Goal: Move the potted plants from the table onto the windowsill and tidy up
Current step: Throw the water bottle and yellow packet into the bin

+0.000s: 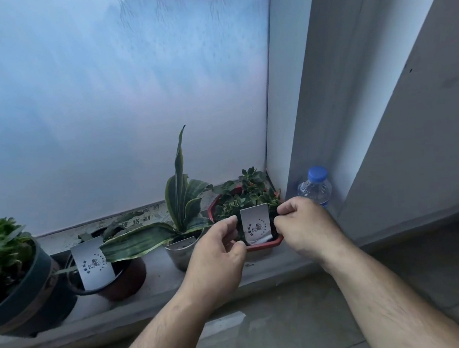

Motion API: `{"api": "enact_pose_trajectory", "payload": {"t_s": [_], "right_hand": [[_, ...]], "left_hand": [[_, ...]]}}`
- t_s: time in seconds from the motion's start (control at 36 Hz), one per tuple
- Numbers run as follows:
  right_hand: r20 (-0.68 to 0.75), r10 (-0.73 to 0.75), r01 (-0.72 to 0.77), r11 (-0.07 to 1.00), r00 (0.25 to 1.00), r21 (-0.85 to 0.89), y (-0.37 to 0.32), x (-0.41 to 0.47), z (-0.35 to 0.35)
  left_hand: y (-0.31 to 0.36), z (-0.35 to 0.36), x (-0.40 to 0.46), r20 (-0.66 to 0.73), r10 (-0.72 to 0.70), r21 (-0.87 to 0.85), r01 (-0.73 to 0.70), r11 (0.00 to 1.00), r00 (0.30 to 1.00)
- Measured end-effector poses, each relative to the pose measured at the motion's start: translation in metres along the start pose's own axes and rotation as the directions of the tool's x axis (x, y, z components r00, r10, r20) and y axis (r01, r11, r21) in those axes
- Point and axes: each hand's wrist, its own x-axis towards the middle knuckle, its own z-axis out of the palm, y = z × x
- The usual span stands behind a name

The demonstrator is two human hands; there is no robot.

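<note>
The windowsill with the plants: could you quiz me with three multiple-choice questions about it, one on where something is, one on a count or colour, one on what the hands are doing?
1. Where does the water bottle stand?
A. At the right end of the windowsill, in the corner
B. Between the two leftmost pots
C. On the floor below the sill

2. How many pots are on the sill?
A. Two
B. Four
C. Six

3. What are the hands doing?
A. Both hold the red pot at its sides
B. Both hang empty in the air
C. One holds the bottle

Answers:
1 A, its blue cap shows against the wall just right of the red pot.
2 B, dark green pot, brown pot, metal pot and red pot.
3 A, the left hand and right hand grip opposite sides of it.
</note>
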Motion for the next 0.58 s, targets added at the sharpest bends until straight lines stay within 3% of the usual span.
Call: {"api": "enact_pose_trajectory", "payload": {"t_s": [0.08,0.14,0.22,0.28,0.42,0.58], "right_hand": [[-0.045,-0.098,0.097,0.995,0.994,-0.017,-0.007,-0.006,-0.008],[-0.16,-0.19,0.182,0.981,0.969,-0.065,-0.012,-0.01,-0.016],[-0.392,-0.325,0.279,0.945,0.86,-0.17,-0.015,-0.011,-0.033],[-0.465,-0.382,0.304,0.923,0.799,-0.237,-0.013,-0.006,-0.042],[-0.306,-0.342,0.2,0.889,0.889,-0.412,0.001,0.009,-0.05],[-0.261,-0.328,0.208,0.893,0.908,-0.398,0.005,0.016,-0.047]], "left_hand": [[0.004,-0.007,-0.003,-0.031,0.025,-0.027,-0.026,0.999,0.999],[0.01,-0.012,-0.005,-0.067,0.048,-0.055,-0.052,0.997,0.997],[0.023,-0.02,-0.005,-0.118,0.095,-0.073,-0.104,0.992,0.989],[0.033,-0.025,-0.007,-0.129,0.127,-0.088,-0.138,0.986,0.984],[0.046,-0.035,-0.009,-0.151,0.166,-0.096,-0.181,0.979,0.974],[0.045,-0.041,-0.017,-0.173,0.158,-0.099,-0.177,0.979,0.972]]}}
